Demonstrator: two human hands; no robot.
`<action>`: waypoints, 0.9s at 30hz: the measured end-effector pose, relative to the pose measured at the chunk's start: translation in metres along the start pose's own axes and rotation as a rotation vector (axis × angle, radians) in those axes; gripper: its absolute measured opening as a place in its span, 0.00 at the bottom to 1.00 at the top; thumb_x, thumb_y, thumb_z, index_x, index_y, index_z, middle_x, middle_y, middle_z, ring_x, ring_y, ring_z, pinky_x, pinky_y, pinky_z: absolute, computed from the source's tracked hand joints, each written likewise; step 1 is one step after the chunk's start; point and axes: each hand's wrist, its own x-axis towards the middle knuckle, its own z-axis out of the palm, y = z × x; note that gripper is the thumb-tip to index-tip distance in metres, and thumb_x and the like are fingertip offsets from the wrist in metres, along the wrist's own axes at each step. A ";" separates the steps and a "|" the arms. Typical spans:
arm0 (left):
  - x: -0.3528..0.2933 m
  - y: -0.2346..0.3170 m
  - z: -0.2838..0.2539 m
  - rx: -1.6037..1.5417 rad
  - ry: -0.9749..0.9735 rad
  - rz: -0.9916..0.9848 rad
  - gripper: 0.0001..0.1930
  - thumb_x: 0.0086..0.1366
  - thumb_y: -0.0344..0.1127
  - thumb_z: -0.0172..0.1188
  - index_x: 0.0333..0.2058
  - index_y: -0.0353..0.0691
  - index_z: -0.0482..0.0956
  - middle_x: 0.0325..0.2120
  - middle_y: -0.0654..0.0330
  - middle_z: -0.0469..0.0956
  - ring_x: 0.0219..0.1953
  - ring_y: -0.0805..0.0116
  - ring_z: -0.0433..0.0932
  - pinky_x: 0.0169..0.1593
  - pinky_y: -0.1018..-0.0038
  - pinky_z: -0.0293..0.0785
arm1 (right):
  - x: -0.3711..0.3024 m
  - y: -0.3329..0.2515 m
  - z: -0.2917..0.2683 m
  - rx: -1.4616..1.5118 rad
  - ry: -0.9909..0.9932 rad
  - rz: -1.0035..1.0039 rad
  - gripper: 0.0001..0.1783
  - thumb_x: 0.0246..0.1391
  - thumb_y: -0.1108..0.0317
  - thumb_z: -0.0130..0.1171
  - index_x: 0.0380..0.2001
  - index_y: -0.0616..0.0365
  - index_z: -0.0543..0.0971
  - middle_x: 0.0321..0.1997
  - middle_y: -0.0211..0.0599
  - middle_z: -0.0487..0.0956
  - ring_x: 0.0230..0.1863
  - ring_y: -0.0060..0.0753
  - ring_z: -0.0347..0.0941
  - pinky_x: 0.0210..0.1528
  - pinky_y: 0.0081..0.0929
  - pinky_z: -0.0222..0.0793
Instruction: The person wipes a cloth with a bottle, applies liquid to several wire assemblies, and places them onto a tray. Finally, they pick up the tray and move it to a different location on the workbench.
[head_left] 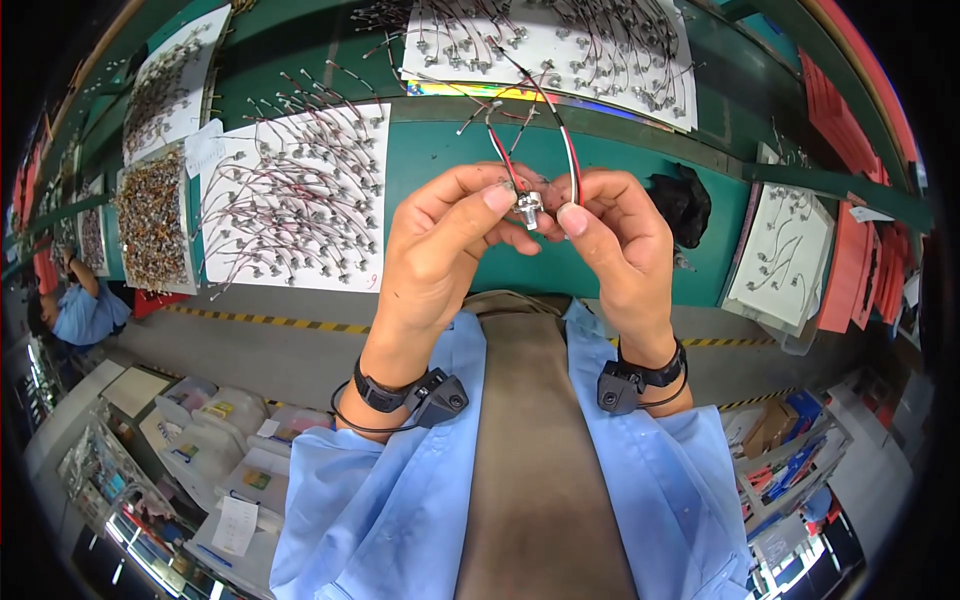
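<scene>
Gripping a silver shafted component [530,208] in the left hand [428,245], with thumb and fingers [495,198] clamped on its body! Holding it up over the green surface [620,150], right between both hands, with shaft aimed back toward the apron [535,420]. Trailing red and black leads [502,155] away on the far side of the component. And over with the right hand [632,240], just to the right of the component, pinching red, white and black wires [570,155] tightly between thumb and forefinger. Can't tell about any contact between right fingertips and component, too crowded in there.

Looking left of the component: on to a white board [372,118] with rows of wired parts, then, farther left, to a heap of small brown and silver parts [152,225]. Beyond the component, on to another white sheet [455,76] loaded with wired parts. To its right, past a crumpled black item [685,205], on to a white tray [762,290] with a few wired parts. Wearing strapped black cameras [440,397] on both wrists, nearer the body than the component.
</scene>
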 end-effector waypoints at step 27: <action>0.008 -0.013 -0.003 -0.294 -0.103 0.078 0.10 0.62 0.32 0.47 0.35 0.31 0.72 0.40 0.50 0.71 0.39 0.64 0.73 0.40 0.73 0.72 | 0.001 0.000 0.009 -0.612 0.108 -0.403 0.11 0.42 0.71 0.64 0.29 0.64 0.74 0.21 0.29 0.70 0.19 0.15 0.59 0.20 0.13 0.53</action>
